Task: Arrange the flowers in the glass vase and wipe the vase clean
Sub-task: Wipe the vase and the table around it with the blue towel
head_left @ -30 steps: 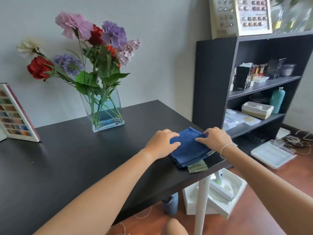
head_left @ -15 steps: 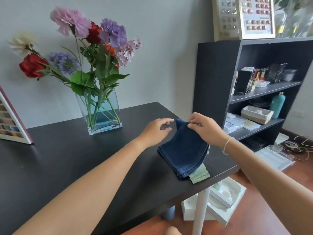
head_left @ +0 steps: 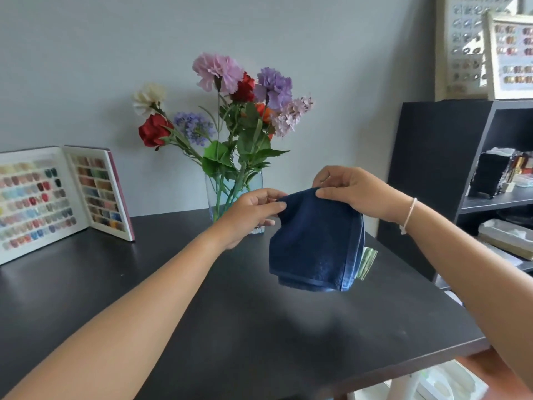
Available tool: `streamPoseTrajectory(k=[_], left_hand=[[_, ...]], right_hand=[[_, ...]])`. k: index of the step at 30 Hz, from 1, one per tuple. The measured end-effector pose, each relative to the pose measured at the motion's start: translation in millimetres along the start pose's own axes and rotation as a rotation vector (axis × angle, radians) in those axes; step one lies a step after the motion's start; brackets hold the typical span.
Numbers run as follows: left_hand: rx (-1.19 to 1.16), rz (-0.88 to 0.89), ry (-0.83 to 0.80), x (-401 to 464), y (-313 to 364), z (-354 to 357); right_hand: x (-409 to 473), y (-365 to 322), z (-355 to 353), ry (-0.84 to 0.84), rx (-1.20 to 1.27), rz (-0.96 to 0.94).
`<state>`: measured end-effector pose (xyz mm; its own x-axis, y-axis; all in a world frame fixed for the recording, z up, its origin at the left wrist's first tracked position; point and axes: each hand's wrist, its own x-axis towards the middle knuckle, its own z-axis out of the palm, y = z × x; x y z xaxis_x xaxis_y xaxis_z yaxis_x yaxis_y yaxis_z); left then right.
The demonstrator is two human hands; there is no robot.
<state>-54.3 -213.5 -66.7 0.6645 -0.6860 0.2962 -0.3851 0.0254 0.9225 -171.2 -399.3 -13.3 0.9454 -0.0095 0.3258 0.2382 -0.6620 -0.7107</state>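
surface (head_left: 173, 327): big black top, runs right across my view, everything's parked on it
shelf unit (head_left: 427, 174): dark one off to my right, cluttered shelves, can't really make out what's on them
swatch book (head_left: 57, 197): propped open on the left by the wall, rows of little colour chips
flowers (head_left: 230, 111): all in the vase already, pink, purple, red, cream, lilac heads, green stems and leaves fanning out
glass vase (head_left: 256, 186): clear, squarish, standing upright at the back of the surface near the wall, partly hidden behind my left hand
cloth (head_left: 314, 243): dark blue towel, folded over, hanging in the air above the surface in front of the vase, green tag poking out on its right edge
left hand (head_left: 253, 215): arm stretched forward, thumb and fingers pinching the cloth's top left corner
right hand (head_left: 352, 194): raised a bit higher, fingers curled and clamped on the top edge, white bracelet (head_left: 408, 216) on the wrist
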Motion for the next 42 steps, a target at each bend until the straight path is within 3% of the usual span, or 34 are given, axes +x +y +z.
streamPoseTrajectory(k=[11,16,19,23,30,36,42], left_hand=[[0.119,0.048,0.189,-29,1,-51],[0.251,0.053,0.191,-36,-5,-66],[0.246,0.029,0.211,-39,-9,-77],[0.205,-0.003,0.277,-40,-20,-86],[0.163,-0.019,0.373,-30,-42,-89],[0.150,-0.002,0.512,-8,-63,-88],[0.162,0.035,0.543,8,-80,-94]], right_hand=[[27,14,75,-0.138,0.097,0.054],[25,33,104,-0.263,-0.068,0.160],[28,38,108,-0.166,-0.061,0.189],[40,39,108,0.091,0.047,0.196],[69,43,121,0.402,-0.195,0.173],[92,48,138,0.569,0.013,0.277],[107,58,153,0.735,0.189,0.301]])
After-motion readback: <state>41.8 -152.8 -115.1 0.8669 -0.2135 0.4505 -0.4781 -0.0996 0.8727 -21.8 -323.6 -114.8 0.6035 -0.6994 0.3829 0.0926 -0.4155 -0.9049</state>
